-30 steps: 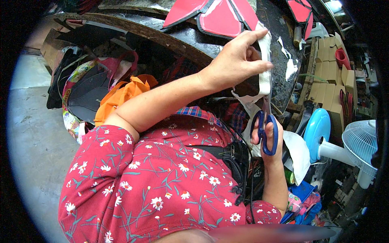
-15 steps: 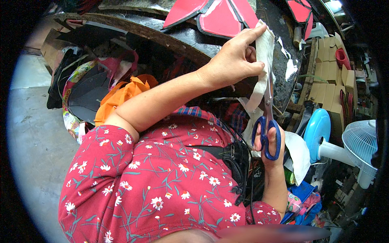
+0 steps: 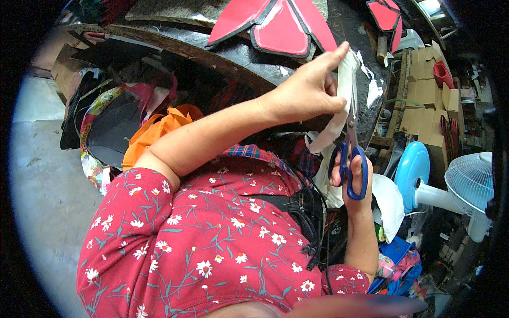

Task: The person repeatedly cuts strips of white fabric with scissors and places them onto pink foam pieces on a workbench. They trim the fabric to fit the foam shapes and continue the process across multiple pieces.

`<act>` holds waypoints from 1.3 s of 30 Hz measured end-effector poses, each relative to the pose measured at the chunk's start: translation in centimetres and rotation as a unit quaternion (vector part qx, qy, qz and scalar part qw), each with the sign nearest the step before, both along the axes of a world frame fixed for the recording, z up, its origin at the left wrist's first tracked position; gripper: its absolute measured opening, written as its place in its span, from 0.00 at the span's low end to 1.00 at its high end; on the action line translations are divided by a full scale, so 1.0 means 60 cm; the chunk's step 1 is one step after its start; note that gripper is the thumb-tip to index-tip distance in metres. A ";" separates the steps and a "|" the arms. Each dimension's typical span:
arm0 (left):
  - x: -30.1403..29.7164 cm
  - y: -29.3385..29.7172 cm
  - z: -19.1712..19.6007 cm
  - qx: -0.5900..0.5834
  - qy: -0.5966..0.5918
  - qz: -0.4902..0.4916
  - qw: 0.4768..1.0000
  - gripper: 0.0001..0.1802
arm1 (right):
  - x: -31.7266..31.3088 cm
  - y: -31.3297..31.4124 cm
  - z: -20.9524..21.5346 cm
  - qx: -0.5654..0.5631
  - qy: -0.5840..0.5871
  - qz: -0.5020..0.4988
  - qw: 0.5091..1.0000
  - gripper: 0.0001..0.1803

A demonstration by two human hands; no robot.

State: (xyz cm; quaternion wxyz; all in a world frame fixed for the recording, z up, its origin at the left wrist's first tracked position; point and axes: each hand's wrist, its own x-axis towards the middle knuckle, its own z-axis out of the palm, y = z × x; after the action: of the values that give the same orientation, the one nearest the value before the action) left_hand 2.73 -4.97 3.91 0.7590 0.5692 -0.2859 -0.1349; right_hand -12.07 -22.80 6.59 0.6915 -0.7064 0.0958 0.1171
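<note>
Worktop (image 3: 347,21) edge is seen along the top of the view, with a red panel (image 3: 281,34) laid on it just beyond the left hand (image 3: 315,85) and a smaller red piece (image 3: 384,16) farther right. White scraps (image 3: 374,93) are scattered to the right of the blades. Beige cartons (image 3: 424,74) are stacked at the right, and a fan (image 3: 472,183) with a round blue base is tipped over below them. An orange cloth (image 3: 159,127) is seen past the left forearm. The strip's upper part is partly covered by fingers.

The white strip (image 3: 331,130) is held in the air near the worktop edge, its long axis running up and down the view, with the lower end curved to the left. The scissors (image 3: 351,125) are pointed upward, nearly parallel to it, blades overlapping its right side; how far they are parted cannot be told.

By the left hand the strip is gripped, index finger and thumb set well apart along it. By the right hand (image 3: 356,183) the blue handles are clasped, fingers passed through the loops.
</note>
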 end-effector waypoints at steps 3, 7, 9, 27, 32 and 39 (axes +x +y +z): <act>-0.006 -0.008 0.007 0.017 -0.006 -0.001 1.000 0.54 | 0.011 0.000 -0.003 0.009 -0.018 -0.014 1.000 0.36; -0.004 -0.010 0.012 0.028 0.005 -0.009 1.000 0.54 | 0.014 -0.004 -0.002 0.016 -0.005 -0.034 0.999 0.34; -0.003 -0.011 0.014 0.033 0.016 -0.016 0.999 0.53 | 0.016 -0.007 -0.002 0.029 -0.016 -0.034 0.999 0.31; 0.027 -0.014 0.022 0.000 0.065 0.017 0.998 0.22 | 0.090 -0.042 0.008 0.019 -0.048 -0.087 0.995 0.31; 0.051 0.030 0.037 -0.013 0.046 0.040 0.998 0.25 | 0.074 -0.066 0.018 0.013 -0.026 0.021 0.999 0.34; 0.072 0.041 0.044 -0.050 0.116 -0.024 0.992 0.21 | 0.092 -0.079 0.030 -0.103 -0.021 0.084 0.991 0.36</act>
State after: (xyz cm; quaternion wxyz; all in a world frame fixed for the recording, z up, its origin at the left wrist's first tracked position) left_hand 7.03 -2.50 6.57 0.8112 0.5036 -0.2165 -0.2037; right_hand -6.56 -27.51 8.39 0.6050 -0.7814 0.0336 0.1494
